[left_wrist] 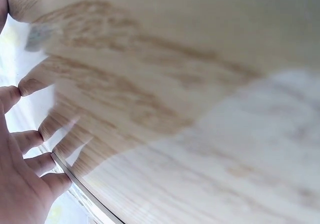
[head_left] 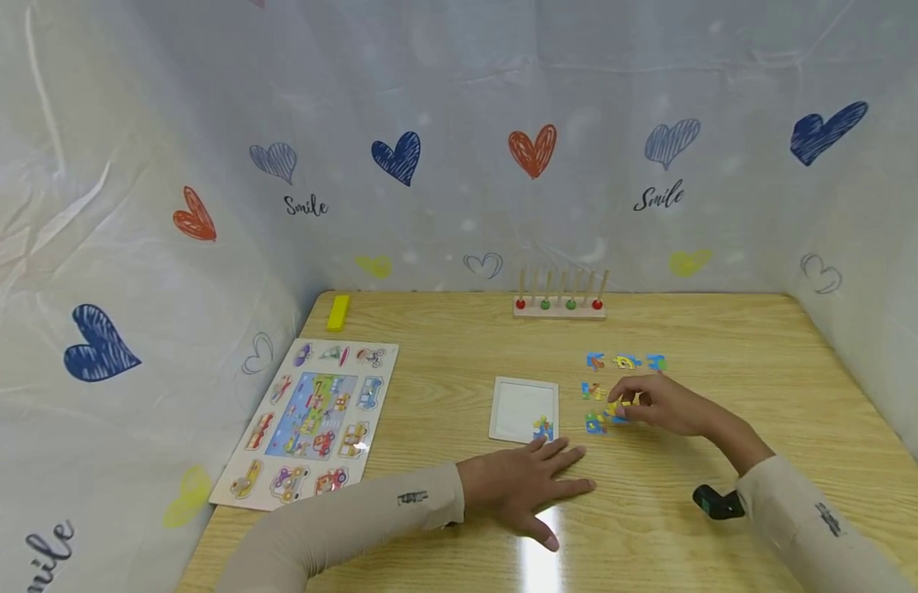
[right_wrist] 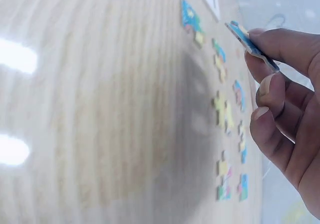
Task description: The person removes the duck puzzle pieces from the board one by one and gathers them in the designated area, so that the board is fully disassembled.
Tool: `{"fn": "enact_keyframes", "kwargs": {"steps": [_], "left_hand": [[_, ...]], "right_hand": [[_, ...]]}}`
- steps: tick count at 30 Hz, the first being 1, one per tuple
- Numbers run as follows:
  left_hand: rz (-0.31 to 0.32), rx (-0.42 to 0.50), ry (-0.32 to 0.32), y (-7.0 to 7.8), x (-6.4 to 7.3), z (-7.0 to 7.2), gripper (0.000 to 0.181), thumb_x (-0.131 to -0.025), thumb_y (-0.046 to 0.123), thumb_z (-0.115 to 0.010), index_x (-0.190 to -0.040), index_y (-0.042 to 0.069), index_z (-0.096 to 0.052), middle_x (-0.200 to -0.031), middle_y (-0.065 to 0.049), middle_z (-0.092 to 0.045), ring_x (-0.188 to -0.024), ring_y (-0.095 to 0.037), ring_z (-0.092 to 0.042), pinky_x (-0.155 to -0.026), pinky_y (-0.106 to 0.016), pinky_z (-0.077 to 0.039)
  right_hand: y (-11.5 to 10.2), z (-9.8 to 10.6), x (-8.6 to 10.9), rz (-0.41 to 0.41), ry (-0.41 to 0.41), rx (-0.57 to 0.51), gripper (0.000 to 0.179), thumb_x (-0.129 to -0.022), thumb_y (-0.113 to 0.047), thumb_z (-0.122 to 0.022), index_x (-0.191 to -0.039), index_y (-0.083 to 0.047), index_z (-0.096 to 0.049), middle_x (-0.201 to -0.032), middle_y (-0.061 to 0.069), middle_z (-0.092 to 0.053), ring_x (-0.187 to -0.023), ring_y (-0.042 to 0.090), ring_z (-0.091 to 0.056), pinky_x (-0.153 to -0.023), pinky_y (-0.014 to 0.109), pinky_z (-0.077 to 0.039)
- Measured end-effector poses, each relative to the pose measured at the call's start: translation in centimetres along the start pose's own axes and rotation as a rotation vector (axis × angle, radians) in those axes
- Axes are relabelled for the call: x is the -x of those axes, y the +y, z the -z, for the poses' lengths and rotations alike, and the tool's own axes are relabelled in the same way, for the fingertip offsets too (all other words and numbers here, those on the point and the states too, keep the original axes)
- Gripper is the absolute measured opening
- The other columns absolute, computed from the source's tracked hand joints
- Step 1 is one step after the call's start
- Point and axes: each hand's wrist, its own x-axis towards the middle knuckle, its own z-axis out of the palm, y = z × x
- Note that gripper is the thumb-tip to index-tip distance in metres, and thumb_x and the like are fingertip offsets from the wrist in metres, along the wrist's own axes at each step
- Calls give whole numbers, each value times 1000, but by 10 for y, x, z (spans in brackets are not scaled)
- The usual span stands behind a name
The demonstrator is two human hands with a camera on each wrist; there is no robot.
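My right hand point(head_left: 669, 405) pinches a jigsaw piece point(right_wrist: 251, 43) between thumb and index finger, above the table. The piece shows blue on its face, and the other fingers curl loosely beneath. Several loose pieces lie below and around this hand, among them a blue and yellow one point(head_left: 595, 422) and one with red and blue point(head_left: 595, 361). My left hand point(head_left: 521, 487) is spread palm down at the near edge of a white-framed puzzle tray point(head_left: 512, 408). Colourful pieces point(head_left: 543, 428) fill the tray's near right corner. Whether the left fingertips touch the frame, I cannot tell.
A picture board of vehicles point(head_left: 308, 420) lies at the left of the wooden table point(head_left: 444, 362). Behind it is a yellow block point(head_left: 338, 313). A peg stand point(head_left: 560, 310) with red and green beads stands at the back. Curtains with hearts point(head_left: 533, 151) enclose the table.
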Motion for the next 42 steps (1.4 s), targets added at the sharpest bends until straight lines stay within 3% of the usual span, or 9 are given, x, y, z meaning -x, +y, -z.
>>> {"fn": "enact_keyframes", "kwargs": {"steps": [5,12,42], "left_hand": [[-3,-10,10,0,1,1,92,-89,83,-35,-163,35,-7,-171,-6,-1,-157,-29,-6,-125,-41,-18],[-3,-22,-2,1,0,3,92,-89,84,-33,-163,35,-6,-171,-6,0,-157,-29,-6,-125,-40,-19],[-3,-25,-2,1,-1,0,93,-89,84,-32,-163,35,-4,-171,-7,1,-157,-29,-4,-126,-36,-15]], "right_hand": [[13,-7,14,-46,12,-29,13,-99,-13,-64,-111,-8,-68,-94,2,-66,-73,6,-57,-64,24,-49],[21,-15,23,-85,50,28,14,-96,-17,-69,-108,-11,-70,-93,-3,-64,-79,3,-54,-67,23,-48],[18,-15,26,-177,90,187,31,-87,-38,-78,-107,-15,-70,-99,-7,-63,-83,4,-51,-70,24,-46]]}}
